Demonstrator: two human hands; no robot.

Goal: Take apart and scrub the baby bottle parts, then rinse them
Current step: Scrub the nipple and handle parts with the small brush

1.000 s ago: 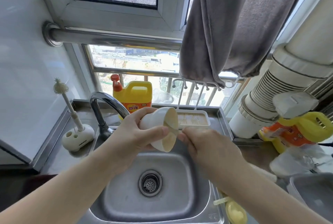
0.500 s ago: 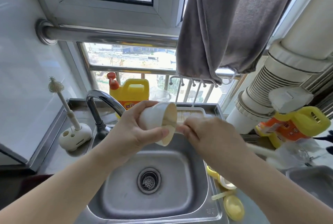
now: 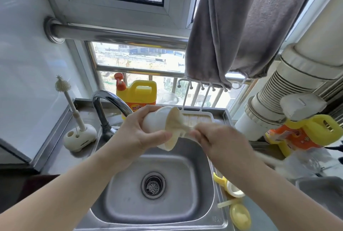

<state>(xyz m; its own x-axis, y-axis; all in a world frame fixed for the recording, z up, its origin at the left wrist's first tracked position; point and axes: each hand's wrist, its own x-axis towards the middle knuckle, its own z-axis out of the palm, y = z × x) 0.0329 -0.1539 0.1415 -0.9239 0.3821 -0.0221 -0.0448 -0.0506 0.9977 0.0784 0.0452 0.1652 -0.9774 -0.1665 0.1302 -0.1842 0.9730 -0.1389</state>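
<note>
My left hand [image 3: 137, 136] grips the white plastic baby bottle body [image 3: 157, 123] over the steel sink [image 3: 163, 210] while my right hand [image 3: 213, 139] pinches its soft beige silicone nipple [image 3: 178, 124], seemingly pulling it out. Yellow bottle parts [image 3: 239, 214] already lie beside the basin; scrubbing and rinsing look undone, the faucet [image 3: 109, 100] dry.

1. White bottle part [image 3: 157, 122]: cup-shaped, held on its side above the sink, wide mouth facing right.
2. Cream silicone nipple [image 3: 176, 124]: seated in that mouth, tip stretched out to the right.
3. Yellow ring with handles [image 3: 227, 186]: on the sink's right rim.
4. Yellow cap [image 3: 239, 216]: on the rim, just nearer than the ring.
</note>
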